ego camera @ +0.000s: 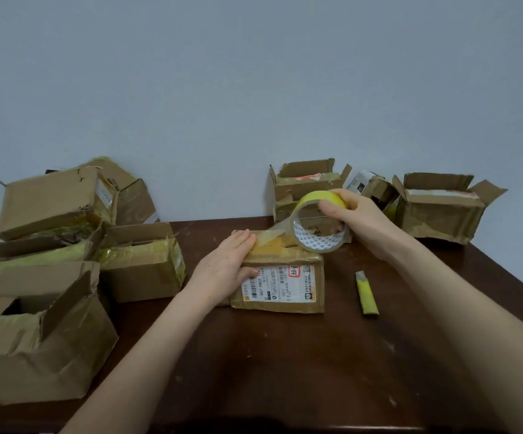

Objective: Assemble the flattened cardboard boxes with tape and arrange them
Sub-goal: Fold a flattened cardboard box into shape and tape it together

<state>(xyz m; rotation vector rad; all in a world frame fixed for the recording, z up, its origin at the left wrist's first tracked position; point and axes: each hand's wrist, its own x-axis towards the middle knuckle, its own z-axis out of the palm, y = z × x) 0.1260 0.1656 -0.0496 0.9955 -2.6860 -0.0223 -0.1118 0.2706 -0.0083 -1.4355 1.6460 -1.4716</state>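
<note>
One small cardboard box [280, 277] sits at the middle of the dark wooden worktop [285, 355], with a white shipping label [280, 285] on its near face. The left hand [227, 266] lies flat on the left part of the box top, fingers straight and together, pressing the end of a clear tape strip [272, 236]; the thumb rests on the near face beside the label. The right hand [355, 214] grips the tape roll [319, 225], which is yellow-edged with a printed white core, fingers curled over its upper rim. The roll is held tilted at the box's far right corner, and the strip runs from it to the box top; whether roll and box touch cannot be told. One yellow cutter [366, 292] lies on the worktop to the right of the box, apart from it. Several assembled boxes [53, 202], patched with yellowish tape, are piled at the left, the nearest one open-topped. Several open-flapped boxes [441, 211] stand at the far right against a pale wall [253, 73].
</note>
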